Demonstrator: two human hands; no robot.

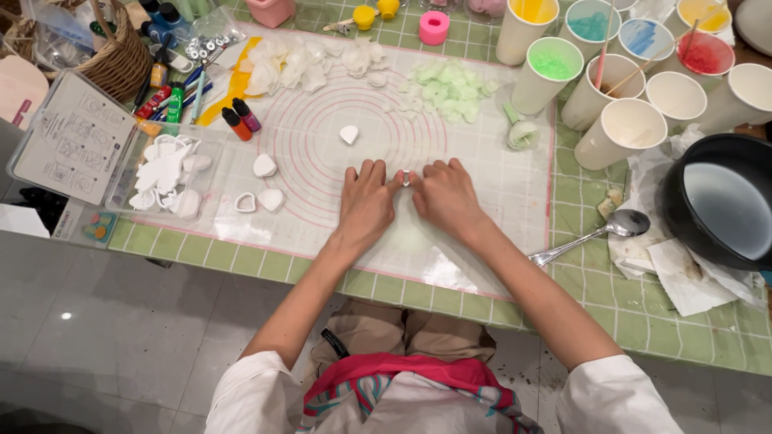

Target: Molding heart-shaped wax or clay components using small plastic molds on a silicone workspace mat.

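white piece (406,178) sits on the mat (482,201) at centre, pinched between both hands. left hand (366,201) and right hand (446,197) lie flat, fingers together, thumb tips touching it. its shape is too small to tell.

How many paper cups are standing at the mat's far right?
9 paper cups: yellow, teal, blue, orange-yellow, green, red, and empties. Another, partly cropped, may stand rightmost.

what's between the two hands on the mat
In the head view, a small white piece sits pinched between the fingertips of the left hand and right hand, on the clear mat.
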